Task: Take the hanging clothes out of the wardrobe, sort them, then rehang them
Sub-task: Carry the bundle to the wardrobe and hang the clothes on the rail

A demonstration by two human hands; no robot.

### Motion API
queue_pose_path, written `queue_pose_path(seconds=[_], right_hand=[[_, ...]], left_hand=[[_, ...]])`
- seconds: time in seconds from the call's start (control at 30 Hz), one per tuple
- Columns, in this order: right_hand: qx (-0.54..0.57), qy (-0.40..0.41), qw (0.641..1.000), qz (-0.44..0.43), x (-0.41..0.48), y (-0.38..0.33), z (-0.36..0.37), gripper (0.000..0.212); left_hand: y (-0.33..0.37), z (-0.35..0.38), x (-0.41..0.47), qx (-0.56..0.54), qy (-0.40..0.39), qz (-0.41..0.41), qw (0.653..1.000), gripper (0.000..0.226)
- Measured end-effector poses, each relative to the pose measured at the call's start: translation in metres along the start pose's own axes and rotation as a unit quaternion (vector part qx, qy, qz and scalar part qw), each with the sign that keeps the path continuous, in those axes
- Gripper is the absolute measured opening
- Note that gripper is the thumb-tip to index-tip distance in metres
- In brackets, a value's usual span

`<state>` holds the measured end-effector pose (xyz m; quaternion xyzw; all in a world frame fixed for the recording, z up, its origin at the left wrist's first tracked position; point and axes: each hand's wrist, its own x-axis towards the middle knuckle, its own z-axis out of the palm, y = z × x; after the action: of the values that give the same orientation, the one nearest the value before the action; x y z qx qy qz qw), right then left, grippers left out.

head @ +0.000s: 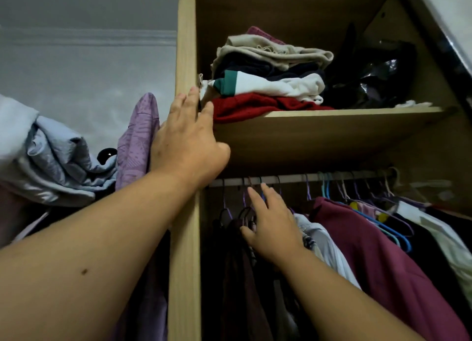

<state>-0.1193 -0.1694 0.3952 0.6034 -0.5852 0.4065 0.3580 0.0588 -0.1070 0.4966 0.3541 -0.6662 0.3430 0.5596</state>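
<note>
At the left of the frame, crumpled pale-blue cloth [58, 167] and a lilac patterned garment [138, 141] are draped outside the wardrobe. The left hand [186, 141], fingers straight and holding nothing, lies flat on the wooden side panel [185, 264] at shelf height. Lower right, the right hand [273, 225] is spread open among thin hangers [224, 205], perhaps touching one; it's too dim to say. The rail [288, 180] runs left-to-right just above its fingertips, so this hand is nearer the hanging clothes [370, 251], soft dark and maroon fabrics.
</note>
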Motion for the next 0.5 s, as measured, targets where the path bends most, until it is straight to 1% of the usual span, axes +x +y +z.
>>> queue_pose_path(seconds=[0.1,0.17,0.27,0.37,0.5], right_hand=[[-0.025,0.022,0.999,-0.019,-0.019,0.017,-0.026,0.079],[-0.057,0.033,0.997,-0.029,-0.033,0.033,-0.047,0.075],[-0.083,0.06,0.994,-0.03,-0.056,0.066,-0.079,0.069],[-0.089,0.037,0.995,-0.006,-0.083,0.108,-0.112,0.064],[-0.127,0.038,0.991,0.005,-0.12,0.178,-0.155,0.061]], left_hand=[[0.012,0.006,-0.021,0.061,-0.028,0.042,0.997,0.079],[0.031,0.01,-0.035,0.064,-0.056,0.059,0.995,0.08],[0.074,0.014,-0.054,-0.002,-0.085,0.094,0.992,0.08],[0.13,0.02,-0.075,-0.08,-0.106,0.149,0.98,0.078],[0.206,0.043,-0.103,-0.133,-0.128,0.185,0.965,0.079]])
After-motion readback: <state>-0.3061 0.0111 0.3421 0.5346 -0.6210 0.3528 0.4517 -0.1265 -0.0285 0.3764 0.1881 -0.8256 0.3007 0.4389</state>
